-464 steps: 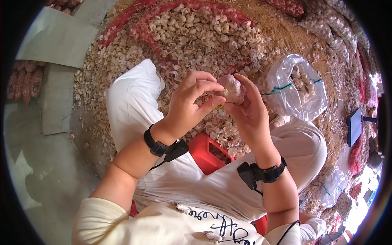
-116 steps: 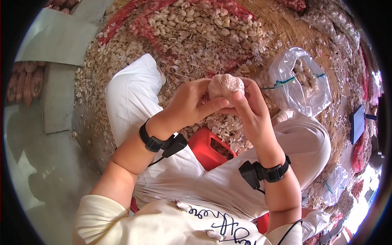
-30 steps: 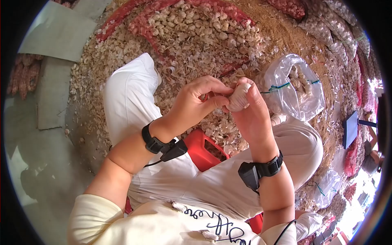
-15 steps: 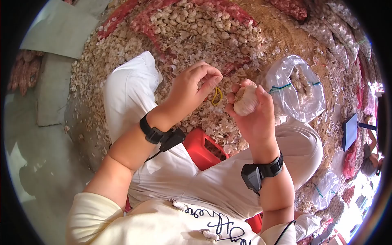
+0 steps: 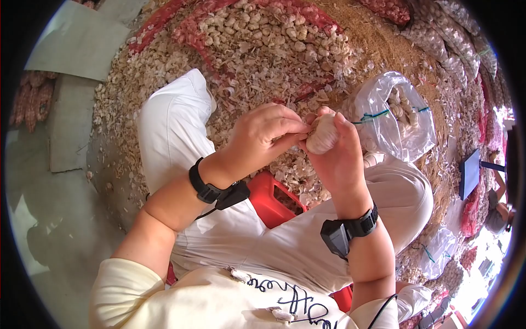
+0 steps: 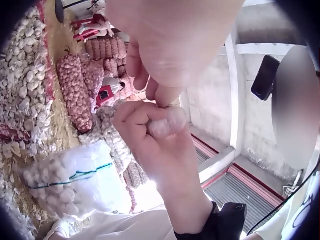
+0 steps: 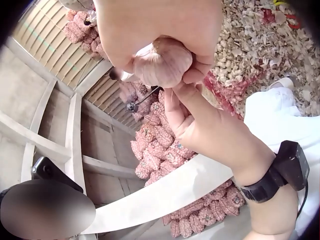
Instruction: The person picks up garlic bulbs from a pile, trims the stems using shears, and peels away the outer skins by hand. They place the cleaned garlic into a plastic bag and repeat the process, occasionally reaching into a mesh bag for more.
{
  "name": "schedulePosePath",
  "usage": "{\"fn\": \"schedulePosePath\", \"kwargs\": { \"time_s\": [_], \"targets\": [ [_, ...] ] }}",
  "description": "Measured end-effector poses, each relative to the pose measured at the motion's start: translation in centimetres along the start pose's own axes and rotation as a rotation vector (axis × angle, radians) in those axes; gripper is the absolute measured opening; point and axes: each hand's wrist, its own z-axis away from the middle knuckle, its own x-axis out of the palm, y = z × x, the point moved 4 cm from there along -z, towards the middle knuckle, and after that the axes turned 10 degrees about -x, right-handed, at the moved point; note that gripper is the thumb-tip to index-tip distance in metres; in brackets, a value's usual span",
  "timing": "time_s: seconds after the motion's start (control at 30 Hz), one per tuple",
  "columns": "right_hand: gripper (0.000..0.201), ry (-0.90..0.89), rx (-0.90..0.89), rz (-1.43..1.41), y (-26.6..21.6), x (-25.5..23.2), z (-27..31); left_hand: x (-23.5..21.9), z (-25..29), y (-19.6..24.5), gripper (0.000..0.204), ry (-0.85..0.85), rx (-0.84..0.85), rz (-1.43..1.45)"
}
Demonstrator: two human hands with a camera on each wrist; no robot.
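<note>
My right hand (image 5: 341,164) holds a garlic bulb (image 5: 322,135) between its thumb and fingers, out over the pile of skins. From the other side, my left hand (image 5: 266,130) reaches in and pinches at the bulb's edge with thumb and fingertips. The right wrist view shows the bulb (image 7: 162,64) close up, with pale, faintly purple skin and its stub toward the palm. There the left fingertips meet its lower edge. In the left wrist view the bulb (image 6: 167,125) is partly covered by the fingers.
Garlic bulbs (image 5: 257,33) and loose skins (image 5: 285,170) cover the ground ahead, with red netting (image 5: 192,41) among them. A clear plastic bag (image 5: 375,131) of peeled-looking garlic stands at the right. A red plastic container (image 5: 268,200) sits between the knees.
Half a second ago the left hand was apart from the bulb; now it is back at its edge. The bulb looked purpler in the oldest frame and whiter since. The right hand keeps holding it.
</note>
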Motion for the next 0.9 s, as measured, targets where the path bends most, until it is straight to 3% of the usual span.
{"fn": "schedulePosePath", "kwargs": {
  "time_s": [0.1,0.2,0.27,0.4,0.43,0.47,0.5,0.57,0.63,0.7,0.77,0.8,0.87,0.9],
  "targets": [
    [0.028,-0.004,-0.004,0.040,0.2,-0.5,-0.1,0.0,-0.1,0.3,0.024,0.036,0.046,-0.109],
    [0.027,-0.012,0.008,0.047,0.6,-1.0,-0.5,0.3,-0.3,0.3,0.018,0.052,-0.048,-0.046],
    [0.027,0.040,0.019,0.052,0.4,-0.6,-0.5,0.8,-0.4,-0.6,0.014,-0.028,-0.209,0.142],
    [0.022,0.099,-0.056,0.156,0.3,-0.8,-1.1,1.7,-0.7,-1.0,0.012,-0.046,-0.291,0.180],
    [0.022,0.097,-0.055,0.159,0.1,-0.5,-1.2,2.4,-0.7,-1.6,0.013,-0.121,-0.465,0.363],
    [0.021,0.142,-0.133,0.409,-0.6,-0.3,-1.1,3.0,-0.4,-2.2,0.015,-0.192,-0.638,0.546],
    [0.022,0.186,-0.213,0.658,-1.3,-0.1,-1.0,3.6,-0.4,-3.3,0.015,-0.184,-0.639,0.546],
    [0.027,0.088,-0.278,0.812,-0.6,0.3,-0.1,4.9,-0.2,-8.5,0.020,-0.098,-0.797,0.520],
    [0.031,0.016,-0.332,0.919,-0.2,1.8,0.6,4.2,-1.2,-8.4,0.026,-0.090,-0.770,0.663],
    [0.032,0.129,-0.266,0.601,-1.9,-0.4,-0.8,4.3,-1.7,-7.1,0.031,-0.123,-0.746,0.723],
    [0.037,0.221,-0.211,0.325,-3.0,-1.6,-1.3,3.4,-1.5,-5.9,0.046,-0.139,-0.650,0.660],
    [0.037,0.221,-0.215,0.326,-3.1,-1.5,-1.2,3.7,-1.1,-5.3,0.046,-0.141,-0.645,0.660],
    [0.038,0.116,-0.172,0.266,-2.4,-0.7,-0.9,3.4,-0.4,-3.9,0.063,-0.108,-0.415,0.326],
    [0.039,0.105,-0.139,0.272,-2.0,-0.4,-0.6,3.5,-0.6,-3.4,0.066,-0.180,-0.429,0.352]
  ]
}}
